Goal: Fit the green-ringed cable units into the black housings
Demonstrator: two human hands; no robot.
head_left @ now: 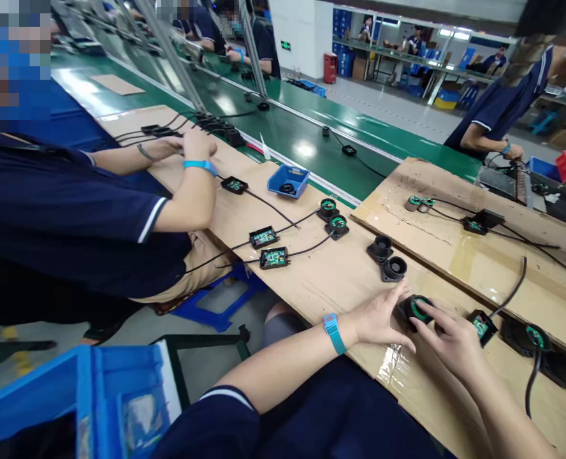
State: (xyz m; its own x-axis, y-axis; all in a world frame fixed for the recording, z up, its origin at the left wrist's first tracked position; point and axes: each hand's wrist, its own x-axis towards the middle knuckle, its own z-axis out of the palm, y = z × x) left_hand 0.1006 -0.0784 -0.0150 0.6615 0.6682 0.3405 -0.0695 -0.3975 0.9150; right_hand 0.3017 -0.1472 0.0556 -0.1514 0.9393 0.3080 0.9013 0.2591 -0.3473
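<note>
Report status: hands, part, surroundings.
Left hand and right hand both on round black part. Two black caps just beyond. Small circuit box beside right hand.

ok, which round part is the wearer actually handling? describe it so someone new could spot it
Start at the cardboard-covered bench running alongside the green conveyor, then follow it to the near edge where the wearer's two hands meet. The round black part with a green ring inside sits between the left hand and right hand. Unlike the two black horn-shaped pieces just beyond, it shows green and is being touched.
</note>
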